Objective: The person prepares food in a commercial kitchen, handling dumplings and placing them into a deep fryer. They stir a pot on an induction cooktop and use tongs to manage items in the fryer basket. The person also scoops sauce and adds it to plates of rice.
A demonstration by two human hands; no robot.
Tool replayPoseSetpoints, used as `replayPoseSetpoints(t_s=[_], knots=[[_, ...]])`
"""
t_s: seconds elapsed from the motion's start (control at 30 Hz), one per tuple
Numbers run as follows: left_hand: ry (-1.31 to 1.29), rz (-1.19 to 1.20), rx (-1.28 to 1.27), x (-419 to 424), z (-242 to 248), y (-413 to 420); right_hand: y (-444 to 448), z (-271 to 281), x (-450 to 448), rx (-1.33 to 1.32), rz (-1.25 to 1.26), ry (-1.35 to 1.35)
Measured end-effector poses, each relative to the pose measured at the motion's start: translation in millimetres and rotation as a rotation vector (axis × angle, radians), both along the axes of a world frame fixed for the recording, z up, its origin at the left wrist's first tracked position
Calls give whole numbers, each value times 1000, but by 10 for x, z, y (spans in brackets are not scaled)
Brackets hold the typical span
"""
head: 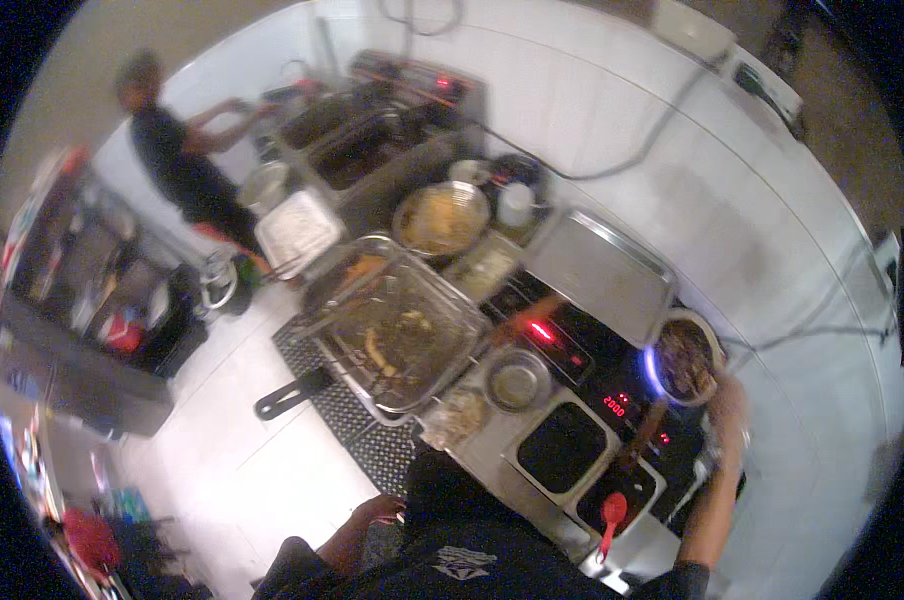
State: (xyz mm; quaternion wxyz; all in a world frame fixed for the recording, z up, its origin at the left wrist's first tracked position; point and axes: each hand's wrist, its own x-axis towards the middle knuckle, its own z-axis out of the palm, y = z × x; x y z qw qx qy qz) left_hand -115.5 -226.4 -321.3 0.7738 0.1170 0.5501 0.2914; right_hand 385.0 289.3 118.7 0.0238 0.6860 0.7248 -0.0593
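My right hand (728, 405) reaches to the near rim of a round bowl (684, 356) of dark brown food at the right, beside the black induction cooktop; blur hides how its fingers sit. Down by my waist is my left hand (381, 510), partly hidden, and its fingers are hard to make out. A red spoon (613, 510) rests at a steel pan of dark contents, near my right forearm. Left of it sits a square steel pan (562, 448) with dark contents. A small round steel bowl (517, 380) stands on the counter.
A large clear tub (392, 330) with food pieces, a black-handled pan (294, 397) and a steel tray (602, 270) lie about the counter. Behind are a bowl of yellowish food (442, 217) and deep fryers (369, 150). A co-worker (182, 165) stands at the upper left.
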Motion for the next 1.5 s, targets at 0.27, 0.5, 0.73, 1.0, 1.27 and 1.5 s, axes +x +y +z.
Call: replayPoseSetpoints(t_s=[0.27,0.5,0.73,1.0,1.27,1.5], knots=[[79,-23,-88,226,286,141,-119,-137,90,20,24,-46],[73,-42,-75,198,184,251,-209,-347,232,182,105,32],[59,-122,-68,83,39,328,-301,-46,304,170,31,255],[165,-103,-250,60,892,331,1,8,246,178,-3,95],[183,-350,-166,-196,411,296,-234,94,323,-53,-79,-26],[222,-599,79,-397,44,224,-55,-135,235,-40,-125,-66]])
